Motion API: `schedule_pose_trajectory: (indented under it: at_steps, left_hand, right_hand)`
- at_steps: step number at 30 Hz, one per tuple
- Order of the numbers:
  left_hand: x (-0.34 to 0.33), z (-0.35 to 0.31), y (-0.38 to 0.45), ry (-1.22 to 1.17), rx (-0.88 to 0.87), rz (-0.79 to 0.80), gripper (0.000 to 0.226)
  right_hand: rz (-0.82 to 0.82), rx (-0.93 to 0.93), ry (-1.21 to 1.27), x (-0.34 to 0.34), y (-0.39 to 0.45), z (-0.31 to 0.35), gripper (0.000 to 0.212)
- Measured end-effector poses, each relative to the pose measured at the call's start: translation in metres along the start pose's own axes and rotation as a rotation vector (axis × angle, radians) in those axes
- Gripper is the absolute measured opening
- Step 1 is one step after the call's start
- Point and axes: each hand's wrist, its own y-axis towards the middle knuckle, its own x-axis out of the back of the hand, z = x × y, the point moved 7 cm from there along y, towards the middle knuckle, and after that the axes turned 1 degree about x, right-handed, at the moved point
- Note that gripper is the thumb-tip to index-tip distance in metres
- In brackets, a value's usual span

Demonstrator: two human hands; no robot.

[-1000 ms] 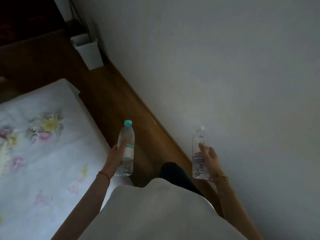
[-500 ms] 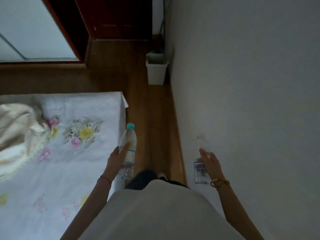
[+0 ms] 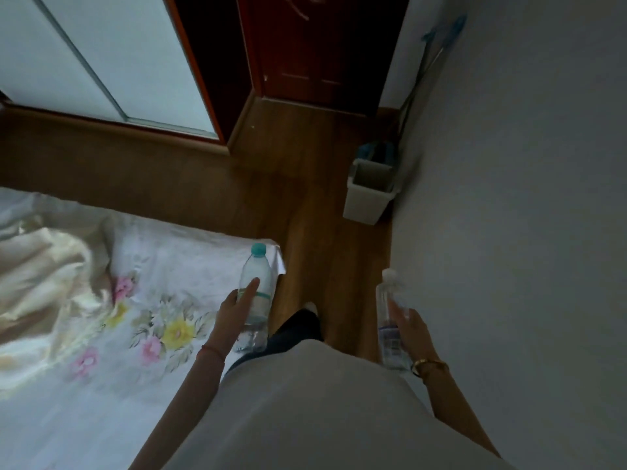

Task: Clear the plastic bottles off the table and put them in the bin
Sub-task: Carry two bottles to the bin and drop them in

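Left hand (image 3: 234, 317) — fingers holding teal-capped bottle (image 3: 255, 296), upright. Right hand (image 3: 412, 334) — fingers holding white-capped bottle (image 3: 386, 320). Bin (image 3: 368, 198) far right, on floor by wall.

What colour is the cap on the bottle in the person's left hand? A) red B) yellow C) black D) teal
D: the bottle gripped by the left hand over the edge of the flowered bed has a teal cap.
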Motion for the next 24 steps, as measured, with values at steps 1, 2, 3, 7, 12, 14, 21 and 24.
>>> schedule_pose_trajectory:
  at_steps: [1, 2, 3, 7, 12, 14, 21, 24]
  left_hand:
    - [-0.003, -0.029, 0.018, 0.002, -0.014, 0.0, 0.054]
    - [-0.007, -0.057, 0.037, 0.016, -0.031, -0.003, 0.053]
    - [-0.011, -0.085, 0.055, 0.034, -0.045, 0.001, 0.051]
    - [-0.035, -0.178, 0.115, 0.048, -0.053, 0.055, 0.04]
    - [-0.064, -0.243, 0.191, 0.086, -0.03, 0.095, 0.029]
    - [-0.075, -0.264, 0.226, 0.082, 0.003, 0.076, 0.036]
    - [-0.126, -0.421, 0.344, 0.072, -0.038, 0.039, 0.036]
    - [-0.153, -0.499, 0.39, 0.156, -0.107, 0.072, 0.043]
  right_hand:
    - [-0.001, 0.015, 0.007, 0.004, 0.027, 0.023, 0.099]
    - [-0.01, 0.021, 0.019, 0.007, 0.051, 0.047, 0.096]
    - [-0.019, 0.021, 0.036, 0.011, 0.066, 0.077, 0.091]
    - [-0.05, -0.007, 0.098, 0.018, 0.115, 0.174, 0.071]
    - [-0.05, -0.071, 0.165, 0.014, 0.198, 0.237, 0.044]
    - [-0.049, -0.055, 0.175, 0.016, 0.24, 0.265, 0.05]
    - [-0.079, 0.004, 0.263, 0.049, 0.395, 0.402, 0.04]
    - [-0.08, 0.032, 0.296, 0.061, 0.443, 0.447, 0.032]
